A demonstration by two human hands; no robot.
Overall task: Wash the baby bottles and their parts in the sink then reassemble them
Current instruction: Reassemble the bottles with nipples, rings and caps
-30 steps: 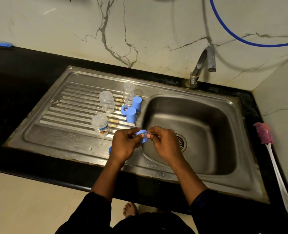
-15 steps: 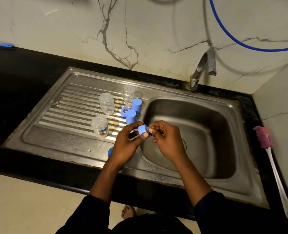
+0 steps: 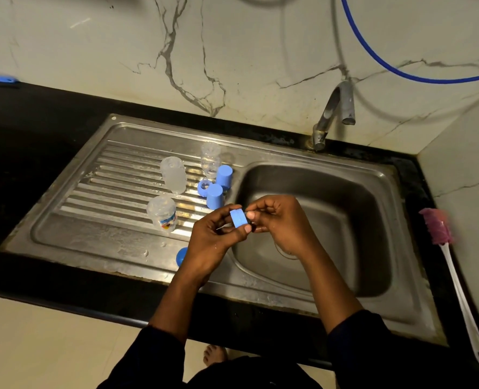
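Observation:
My left hand (image 3: pixel 213 234) pinches a blue screw ring (image 3: pixel 238 218) between thumb and fingers, above the sink's left rim. My right hand (image 3: pixel 283 223) meets it from the right, fingertips pinching a small clear part at the ring; that part is mostly hidden. On the ribbed drainboard (image 3: pixel 106 186) stand three clear bottles upside down: one (image 3: pixel 173 178), one (image 3: pixel 210 161) further back, and one with a printed label (image 3: pixel 163 213). Two blue caps (image 3: pixel 223 174) (image 3: pixel 214 196) and a blue ring (image 3: pixel 203 187) sit beside them. Another blue piece (image 3: pixel 181 255) shows under my left wrist.
The steel basin (image 3: pixel 344 226) lies under my right hand, with the tap (image 3: pixel 333 113) at its back. A pink-headed bottle brush (image 3: pixel 454 276) lies on the black counter at the right. A blue hose (image 3: pixel 401 71) hangs along the marble wall.
Both hands have risen slightly and the blue ring has turned in my left fingers, showing its side face. The pieces on the drainboard have not moved.

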